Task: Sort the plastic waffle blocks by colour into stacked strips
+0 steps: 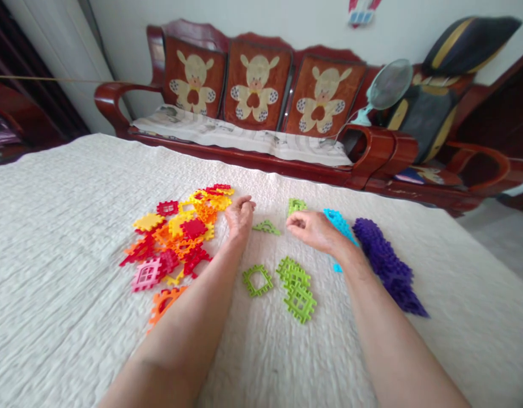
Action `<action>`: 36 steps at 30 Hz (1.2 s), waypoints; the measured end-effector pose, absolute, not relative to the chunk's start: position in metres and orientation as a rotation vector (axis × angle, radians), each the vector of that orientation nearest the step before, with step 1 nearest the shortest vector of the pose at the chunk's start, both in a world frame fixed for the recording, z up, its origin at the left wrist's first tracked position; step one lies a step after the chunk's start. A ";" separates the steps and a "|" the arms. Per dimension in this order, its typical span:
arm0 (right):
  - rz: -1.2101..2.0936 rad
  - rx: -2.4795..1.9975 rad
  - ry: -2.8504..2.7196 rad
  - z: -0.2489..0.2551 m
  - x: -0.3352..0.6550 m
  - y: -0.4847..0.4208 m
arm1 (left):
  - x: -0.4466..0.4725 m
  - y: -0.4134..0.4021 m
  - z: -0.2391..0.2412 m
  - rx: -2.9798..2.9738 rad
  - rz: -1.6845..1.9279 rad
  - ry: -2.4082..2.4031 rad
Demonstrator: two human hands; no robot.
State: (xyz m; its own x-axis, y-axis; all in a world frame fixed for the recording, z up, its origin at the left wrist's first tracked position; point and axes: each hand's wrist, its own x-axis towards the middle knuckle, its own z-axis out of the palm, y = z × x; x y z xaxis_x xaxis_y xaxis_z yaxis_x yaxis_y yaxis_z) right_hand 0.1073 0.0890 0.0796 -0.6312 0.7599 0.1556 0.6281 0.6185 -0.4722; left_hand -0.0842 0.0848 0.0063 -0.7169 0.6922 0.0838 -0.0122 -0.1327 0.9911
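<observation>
My left hand [241, 216] is beside the right edge of a mixed heap of building tiles [193, 228] in red, yellow, orange and pink. Its fingers are loosely bent and a little apart, and no tile shows in them. A green triangular tile [267, 227] lies between my hands. My right hand [311, 228] is just in front of a small group of green tiles [296, 205]. Its fingers are curled together, and whatever may be in them is hidden. Nearer to me lie a square green frame tile [246, 279] and several overlapping green window tiles [301, 302].
Blue tiles [338, 222] lie partly behind my right forearm. Farther right is a long pile of purple tiles [384, 263]. A white quilted cover [66, 238] spreads under everything. Behind it stand a wooden sofa [239, 153] with bear-patterned cushions and a small fan [388, 85].
</observation>
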 end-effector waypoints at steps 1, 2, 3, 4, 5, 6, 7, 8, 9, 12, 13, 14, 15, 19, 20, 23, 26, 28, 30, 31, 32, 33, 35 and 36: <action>0.649 -1.069 -2.574 0.081 0.103 0.082 | -0.085 0.085 0.007 0.762 1.899 1.652; 0.743 -1.018 -2.647 0.083 0.099 0.075 | -0.085 0.085 0.007 0.768 1.900 1.650; 0.811 -0.962 -2.719 0.084 0.096 0.067 | -0.085 0.085 0.007 0.775 1.901 1.645; 0.851 -0.901 -2.791 0.084 0.093 0.061 | -0.085 0.085 0.007 0.776 1.903 1.640; 0.864 -0.838 -2.859 0.085 0.090 0.054 | -0.086 0.085 0.007 0.771 1.902 1.636; 0.852 -0.784 -2.916 0.085 0.087 0.048 | -0.086 0.084 0.008 0.761 1.896 1.633; 0.825 -0.743 -2.961 0.085 0.085 0.042 | -0.086 0.084 0.008 0.748 1.889 1.634; 0.792 -0.722 -2.995 0.085 0.083 0.037 | -0.086 0.084 0.008 0.737 1.881 1.632; 0.755 -0.718 -3.021 0.085 0.082 0.032 | -0.086 0.084 0.009 0.731 1.878 1.629; 0.628 -0.770 -3.093 0.086 0.076 0.019 | -0.086 0.085 0.008 0.726 1.891 1.612; 0.584 -0.792 -3.119 0.087 0.075 0.015 | -0.086 0.086 0.007 0.726 1.898 1.606; 0.546 -0.810 -3.141 0.088 0.073 0.012 | -0.086 0.086 0.006 0.727 1.904 1.601; 0.519 -0.823 -3.157 0.089 0.071 0.009 | -0.086 0.086 0.005 0.724 1.911 1.599; 0.570 -0.832 -3.141 0.094 0.070 0.008 | -0.087 0.087 0.003 0.751 1.937 1.603; 0.598 -0.829 -3.114 0.095 0.072 0.011 | -0.087 0.086 0.003 0.760 1.945 1.604; 0.608 -0.873 -3.003 0.097 0.085 0.028 | -0.086 0.085 0.004 0.748 1.953 1.602; 0.549 -0.999 -2.929 0.097 0.099 0.048 | -0.086 0.084 0.006 0.727 1.944 1.596; 0.536 -1.070 -2.939 0.096 0.107 0.058 | -0.085 0.085 0.006 0.717 1.942 1.593; 0.540 -1.099 -2.973 0.093 0.111 0.065 | -0.085 0.085 0.006 0.702 1.943 1.590; 0.540 -1.103 -2.987 0.092 0.112 0.067 | -0.085 0.085 0.006 0.694 1.944 1.589; 0.539 -1.105 -2.995 0.090 0.113 0.068 | -0.085 0.085 0.007 0.690 1.944 1.587; 0.536 -1.110 -2.997 0.089 0.114 0.068 | -0.085 0.085 0.007 0.687 1.943 1.586; 0.524 -1.131 -2.994 0.088 0.114 0.067 | -0.084 0.084 0.008 0.684 1.940 1.587; 0.512 -1.155 -2.987 0.088 0.113 0.065 | -0.084 0.084 0.009 0.683 1.937 1.589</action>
State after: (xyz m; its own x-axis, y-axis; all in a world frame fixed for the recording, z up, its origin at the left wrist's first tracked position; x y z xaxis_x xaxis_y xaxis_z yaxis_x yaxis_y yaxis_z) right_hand 0.1128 0.0655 0.0876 -0.7418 0.6385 -0.2051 0.6704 0.6972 -0.2539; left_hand -0.0841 0.0841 0.0087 -0.7271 0.6849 0.0469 -0.0879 -0.1606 0.9831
